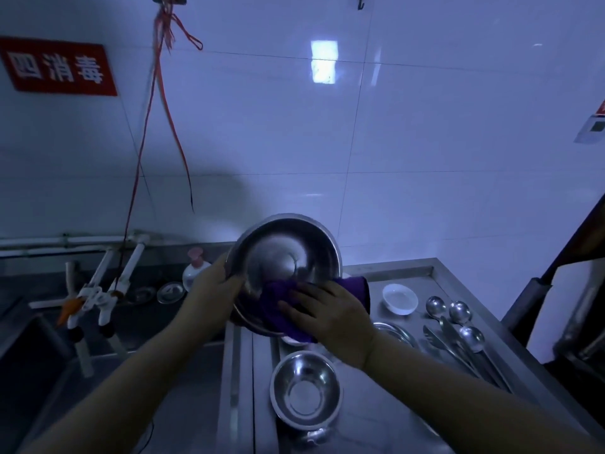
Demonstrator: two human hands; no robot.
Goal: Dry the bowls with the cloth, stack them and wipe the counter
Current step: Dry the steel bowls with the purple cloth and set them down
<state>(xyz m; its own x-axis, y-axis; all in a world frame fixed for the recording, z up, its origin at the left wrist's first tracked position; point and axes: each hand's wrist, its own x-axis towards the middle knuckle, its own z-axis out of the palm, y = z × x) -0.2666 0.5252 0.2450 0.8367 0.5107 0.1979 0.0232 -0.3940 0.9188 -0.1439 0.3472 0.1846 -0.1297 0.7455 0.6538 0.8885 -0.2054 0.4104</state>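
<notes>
A large steel bowl is held up above the counter, tilted so its inside faces me. My left hand grips its left rim. My right hand presses a purple cloth against the bowl's lower inner wall and rim; part of the cloth hangs behind the hand. A smaller steel bowl stands upright on the steel counter below, close to me. Another steel dish lies partly hidden under my right wrist.
To the right lie a small white dish, three ladles and tongs. A sink with white taps is at the left; a soap bottle and small steel plate stand behind it.
</notes>
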